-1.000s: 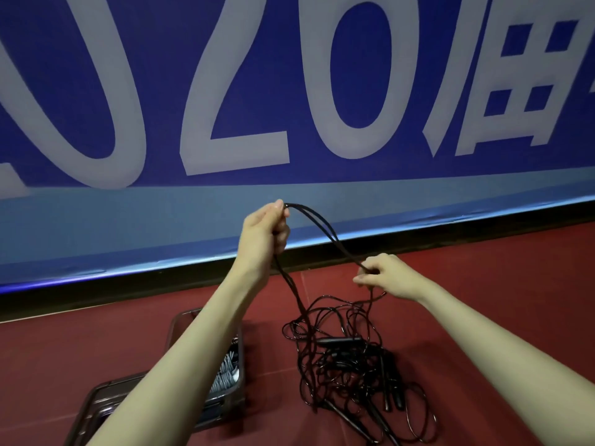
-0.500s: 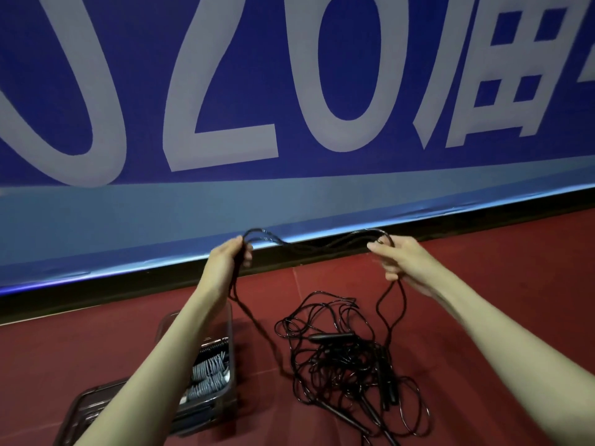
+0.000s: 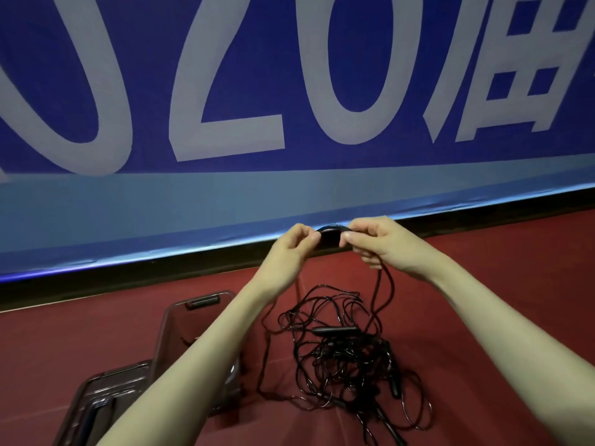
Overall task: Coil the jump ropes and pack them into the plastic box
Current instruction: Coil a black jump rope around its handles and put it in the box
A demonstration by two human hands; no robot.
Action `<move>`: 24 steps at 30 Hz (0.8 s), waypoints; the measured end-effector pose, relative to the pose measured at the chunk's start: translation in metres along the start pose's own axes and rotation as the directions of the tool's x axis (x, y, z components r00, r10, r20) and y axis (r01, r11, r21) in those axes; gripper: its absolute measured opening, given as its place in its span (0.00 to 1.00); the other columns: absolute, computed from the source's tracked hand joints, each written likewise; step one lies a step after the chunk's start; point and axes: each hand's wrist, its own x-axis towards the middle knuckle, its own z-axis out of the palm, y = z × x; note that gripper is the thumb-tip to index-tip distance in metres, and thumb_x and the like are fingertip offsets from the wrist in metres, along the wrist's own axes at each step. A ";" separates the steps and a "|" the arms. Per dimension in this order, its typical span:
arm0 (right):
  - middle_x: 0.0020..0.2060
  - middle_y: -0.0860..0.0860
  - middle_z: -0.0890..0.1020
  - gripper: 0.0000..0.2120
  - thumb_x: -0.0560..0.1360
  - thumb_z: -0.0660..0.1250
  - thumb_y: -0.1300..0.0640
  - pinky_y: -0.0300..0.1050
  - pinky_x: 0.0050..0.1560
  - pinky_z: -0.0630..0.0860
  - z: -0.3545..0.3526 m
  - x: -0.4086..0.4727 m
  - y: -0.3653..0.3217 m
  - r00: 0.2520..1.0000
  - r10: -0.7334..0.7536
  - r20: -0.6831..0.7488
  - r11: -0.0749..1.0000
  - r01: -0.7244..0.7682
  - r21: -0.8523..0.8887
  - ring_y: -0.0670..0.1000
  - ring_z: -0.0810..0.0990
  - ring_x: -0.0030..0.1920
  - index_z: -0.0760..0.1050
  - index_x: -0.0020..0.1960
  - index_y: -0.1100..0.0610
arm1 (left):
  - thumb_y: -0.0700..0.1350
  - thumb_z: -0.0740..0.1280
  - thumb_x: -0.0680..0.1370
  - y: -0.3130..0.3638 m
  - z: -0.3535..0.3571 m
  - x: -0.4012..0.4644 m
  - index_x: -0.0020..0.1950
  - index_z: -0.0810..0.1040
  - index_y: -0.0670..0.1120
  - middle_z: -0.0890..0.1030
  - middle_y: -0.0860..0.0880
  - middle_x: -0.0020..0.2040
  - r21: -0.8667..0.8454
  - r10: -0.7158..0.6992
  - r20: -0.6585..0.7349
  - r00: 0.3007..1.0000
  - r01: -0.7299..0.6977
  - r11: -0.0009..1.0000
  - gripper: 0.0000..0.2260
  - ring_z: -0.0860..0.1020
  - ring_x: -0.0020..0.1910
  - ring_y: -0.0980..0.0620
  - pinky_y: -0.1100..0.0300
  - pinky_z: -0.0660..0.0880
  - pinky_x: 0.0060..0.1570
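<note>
Head view: both hands raised close together, in front of the bottom edge of the banner [image 3: 289, 91].

Left hand [image 3: 291, 249]: fingers curled, thumb and fingertips pinching one end of a short black rope arc [image 3: 331, 227]. Closed grip on the rope.

Right hand [image 3: 383, 244]: fingers curled, pinching the other end of the same arc. Closed grip too. The two hands are just beside each other, with only the small arched bit of rope between them.

From the right hand, doubled strands hang down and run into the rope pile [image 3: 347, 358]. A thin strand also drops below the left hand toward the pile; where exactly it leaves the hand is hidden by the wrist.

Rope pile: black tangle of jump ropes lying on the red floor [image 3: 499, 284], below and between the forearms, mostly under the right arm. Loose loops, not coiled. At least one black handle [image 3: 335, 329] lies across the top of the tangle; more handle-like sticks at the lower right of the pile, count unclear.

Plastic box [image 3: 193, 320]: clear, brownish tint, on the floor just left of the pile, partly covered by the left forearm. Its lid stands up at the far side, with a latch on the top edge. Contents hard to make out here; something dark at the near left corner.

Banner: blue with large pale characters, lighter blue band below, black strip at the floor line.
</note>
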 end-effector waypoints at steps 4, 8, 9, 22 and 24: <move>0.30 0.49 0.73 0.10 0.80 0.64 0.56 0.40 0.33 0.71 0.003 0.001 0.024 0.999 0.005 0.038 0.965 0.005 -0.262 0.47 0.71 0.30 0.74 0.41 0.55 | 0.45 0.62 0.81 0.007 -0.013 0.003 0.41 0.71 0.46 0.68 0.55 0.32 0.036 0.085 -0.077 0.993 -0.083 0.996 0.10 0.64 0.32 0.57 0.63 0.62 0.34; 0.32 0.43 0.74 0.09 0.79 0.67 0.53 0.42 0.42 0.68 0.005 -0.004 0.075 0.982 0.155 0.112 0.901 -0.094 -0.424 0.43 0.71 0.35 0.76 0.41 0.55 | 0.42 0.60 0.82 0.029 -0.038 0.013 0.36 0.68 0.48 0.64 0.58 0.26 -0.252 0.034 -0.351 0.936 -0.129 0.959 0.14 0.60 0.26 0.58 0.65 0.58 0.26; 0.33 0.44 0.74 0.10 0.79 0.66 0.53 0.43 0.43 0.67 0.002 -0.008 0.089 0.977 0.178 0.117 0.900 -0.114 -0.421 0.44 0.70 0.36 0.76 0.41 0.56 | 0.42 0.59 0.83 0.029 -0.046 0.013 0.36 0.67 0.48 0.63 0.58 0.25 -0.288 0.014 -0.379 0.925 -0.132 0.948 0.14 0.59 0.25 0.59 0.66 0.58 0.25; 0.26 0.46 0.66 0.12 0.83 0.56 0.58 0.46 0.31 0.69 0.002 -0.001 0.063 0.942 0.115 -0.317 0.984 -0.151 -0.092 0.46 0.64 0.24 0.70 0.42 0.58 | 0.40 0.59 0.82 -0.088 -0.058 -0.005 0.47 0.77 0.46 0.81 0.50 0.44 -0.112 -0.307 -0.339 0.889 0.286 0.952 0.09 0.75 0.46 0.51 0.60 0.68 0.48; 0.27 0.48 0.69 0.12 0.83 0.57 0.55 0.44 0.31 0.66 0.006 0.001 0.048 0.952 0.035 -0.305 0.960 -0.117 -0.254 0.47 0.65 0.26 0.72 0.42 0.56 | 0.42 0.59 0.82 -0.085 -0.054 -0.011 0.58 0.77 0.48 0.79 0.49 0.58 0.044 -0.272 -0.337 0.902 0.303 0.952 0.09 0.75 0.54 0.53 0.61 0.66 0.55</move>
